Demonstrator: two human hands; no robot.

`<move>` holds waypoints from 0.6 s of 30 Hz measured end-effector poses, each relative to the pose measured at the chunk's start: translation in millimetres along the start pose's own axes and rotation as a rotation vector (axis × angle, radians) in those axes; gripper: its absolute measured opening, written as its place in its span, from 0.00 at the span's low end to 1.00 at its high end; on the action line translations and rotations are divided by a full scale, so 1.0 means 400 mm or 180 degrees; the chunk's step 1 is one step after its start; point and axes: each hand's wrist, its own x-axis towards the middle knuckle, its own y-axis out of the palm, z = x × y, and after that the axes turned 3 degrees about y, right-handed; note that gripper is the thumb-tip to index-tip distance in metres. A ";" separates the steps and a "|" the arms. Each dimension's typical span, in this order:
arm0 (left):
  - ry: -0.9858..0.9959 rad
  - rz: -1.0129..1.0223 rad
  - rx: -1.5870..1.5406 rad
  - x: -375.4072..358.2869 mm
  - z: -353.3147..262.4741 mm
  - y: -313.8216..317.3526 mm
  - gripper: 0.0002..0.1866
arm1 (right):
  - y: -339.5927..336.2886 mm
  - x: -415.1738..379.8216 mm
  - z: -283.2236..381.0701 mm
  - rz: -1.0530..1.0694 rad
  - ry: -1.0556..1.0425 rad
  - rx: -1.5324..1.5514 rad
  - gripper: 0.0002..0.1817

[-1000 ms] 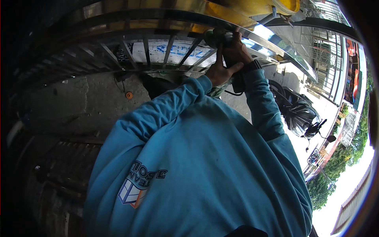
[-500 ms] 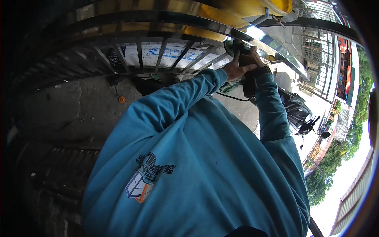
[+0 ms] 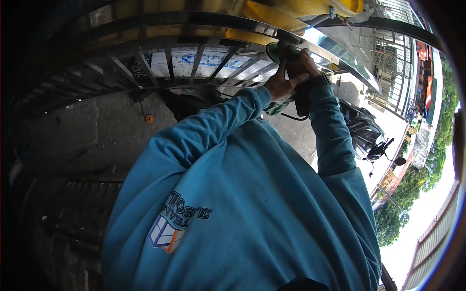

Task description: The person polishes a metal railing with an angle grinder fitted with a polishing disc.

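Note:
A dark angle grinder (image 3: 302, 101) with a green guard and round disc (image 3: 273, 51) is at the metal railing (image 3: 213, 36), its disc beside the upper rail. My left hand (image 3: 281, 86) grips the tool from the left, thumb across its body and index finger pointing up toward the head. On the right side, my right hand (image 3: 305, 65) is wrapped round the grinder near its head, with a dark band at the wrist. Part of the tool is hidden by both hands. Whether the disc touches the metal cannot be made out.
Yellow containers (image 3: 340, 8) stand beyond the railing. A black cable (image 3: 293, 118) hangs below the grinder. An orange round object (image 3: 149, 119) lies on the concrete floor (image 3: 116, 140). At the right is a black motorcycle (image 3: 364, 131); a white sheet with blue lettering (image 3: 187, 63) lies behind the bars.
Both hands and the grinder have shifted a little to the left along the rail. The grip on the tool looks the same.

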 end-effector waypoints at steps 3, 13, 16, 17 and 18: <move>0.0080 0.0068 -0.0178 0.014 0.002 0.005 0.64 | -0.023 0.026 -0.028 0.0045 0.0047 -0.0107 0.61; -0.0091 -0.0121 -0.0346 -0.011 -0.036 -0.020 0.63 | -0.050 -0.034 0.099 -0.0165 0.0241 -0.0109 0.67; 0.0000 -0.0154 -0.0442 -0.016 -0.051 -0.022 0.63 | -0.025 0.017 0.066 -0.0170 0.0197 -0.0299 0.67; -0.0129 -0.0061 -0.0520 -0.019 -0.063 -0.023 0.62 | -0.004 0.059 0.014 -0.0224 0.0038 -0.0478 0.66; -0.0255 0.0036 -0.0598 -0.021 -0.067 -0.025 0.62 | 0.016 0.102 -0.038 -0.0279 -0.0121 -0.0655 0.66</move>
